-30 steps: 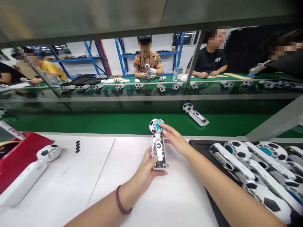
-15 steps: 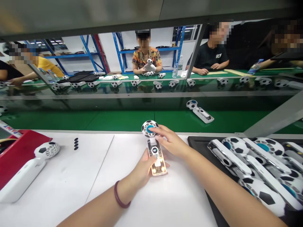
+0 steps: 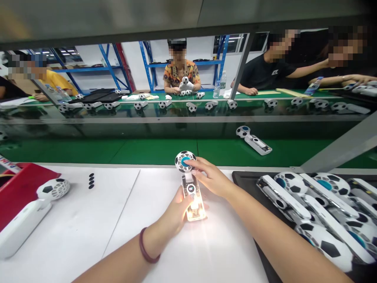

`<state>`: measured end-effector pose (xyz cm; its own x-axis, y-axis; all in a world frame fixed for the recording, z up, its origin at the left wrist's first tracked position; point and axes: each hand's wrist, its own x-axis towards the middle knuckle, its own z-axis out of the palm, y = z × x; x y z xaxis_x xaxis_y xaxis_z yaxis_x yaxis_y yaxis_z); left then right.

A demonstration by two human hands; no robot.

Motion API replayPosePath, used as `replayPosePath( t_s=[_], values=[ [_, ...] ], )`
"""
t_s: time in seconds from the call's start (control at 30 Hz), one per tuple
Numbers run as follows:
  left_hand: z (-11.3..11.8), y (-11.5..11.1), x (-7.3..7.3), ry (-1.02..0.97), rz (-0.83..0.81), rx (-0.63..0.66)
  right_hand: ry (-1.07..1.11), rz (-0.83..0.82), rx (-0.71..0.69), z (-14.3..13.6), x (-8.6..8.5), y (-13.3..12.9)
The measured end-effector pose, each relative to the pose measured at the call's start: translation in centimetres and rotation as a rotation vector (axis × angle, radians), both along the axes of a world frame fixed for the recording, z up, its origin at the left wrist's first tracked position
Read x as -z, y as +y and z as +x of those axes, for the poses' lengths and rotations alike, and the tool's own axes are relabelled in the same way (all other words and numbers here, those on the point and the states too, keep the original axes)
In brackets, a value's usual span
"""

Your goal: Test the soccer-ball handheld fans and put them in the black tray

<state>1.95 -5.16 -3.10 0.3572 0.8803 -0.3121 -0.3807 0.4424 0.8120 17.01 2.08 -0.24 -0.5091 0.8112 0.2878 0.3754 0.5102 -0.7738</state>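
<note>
Left hand [image 3: 176, 210] wrapped round the glowing handle of the football-patterned handheld fan [image 3: 191, 188] on the white table [image 3: 73, 220]; right hand [image 3: 210, 179] fingertips steadying its head. Light, rigid, exposed electronics probably fragile: best gripped by handle sides.

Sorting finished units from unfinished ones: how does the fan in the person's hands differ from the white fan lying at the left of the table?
The held fan has an open handle with a lit display and a glowing base; the left fan has a closed, plain white, unlit handle. The held fan is gripped by the left hand and touched by the right hand; the left fan lies untouched, partly on a red tray. Both have football-patterned heads.
</note>
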Motion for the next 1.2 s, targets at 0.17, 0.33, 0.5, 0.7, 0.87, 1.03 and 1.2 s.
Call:
replayPosePath(
  t_s=[0.17, 0.33, 0.5, 0.7, 0.87, 1.03, 1.2],
  values=[
    [0.0, 0.0, -0.1, -0.006, -0.034, -0.008, -0.01, -0.018, -0.001, 0.0, -0.1, -0.1],
    [-0.1, 0.0, 0.0, -0.044, -0.033, 0.007, -0.006, -0.037, -0.001, 0.1, 0.0, 0.0],
    [0.0, 0.1, 0.0, -0.043, -0.007, 0.006, -0.006, -0.01, -0.013, 0.1, 0.2, 0.2],
    [0.0, 0.2, 0.3, -0.103, 0.001, 0.019, -0.008, -0.013, -0.007, 0.1, 0.2, 0.3],
    [-0.1, 0.3, 0.7, -0.123, 0.012, 0.042, -0.008, -0.043, -0.008, 0.0, 0.2, 0.1],
    [-0.2, 0.3, 0.9, -0.097, 0.066, 0.082, 0.167, -0.191, 0.032, 0.0, 0.7, 0.4],
    [-0.2, 0.3, 0.9, -0.097, 0.046, 0.072, 0.382, -0.594, -0.097, 0.1, 1.3, 0.9]
  ],
)
